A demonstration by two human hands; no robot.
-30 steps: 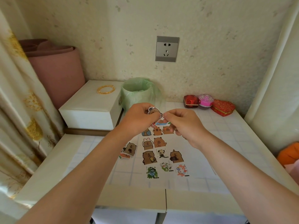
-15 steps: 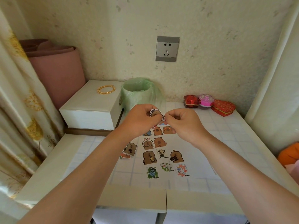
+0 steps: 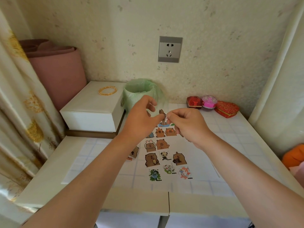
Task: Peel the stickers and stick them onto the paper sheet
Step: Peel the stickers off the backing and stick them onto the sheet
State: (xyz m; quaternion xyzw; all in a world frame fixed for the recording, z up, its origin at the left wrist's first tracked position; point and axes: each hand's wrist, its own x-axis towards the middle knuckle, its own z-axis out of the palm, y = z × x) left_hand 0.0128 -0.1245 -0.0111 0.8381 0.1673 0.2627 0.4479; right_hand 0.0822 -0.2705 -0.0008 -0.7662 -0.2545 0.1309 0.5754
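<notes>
Right hand (image 3: 185, 123) pinches small brown cartoon sticker (image 3: 162, 113). Left hand (image 3: 140, 118) thumb touches it, grip unclear. White paper sheet (image 3: 102, 162) lies below both hands.

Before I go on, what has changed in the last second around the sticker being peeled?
The left hand has loosened its grip: its fingers lifted off the sticker, only the thumb staying near it. The right hand still pinches the sticker, now seen edge-on. Both hands stayed above the paper sheet; its stuck-on stickers are unchanged.
</notes>
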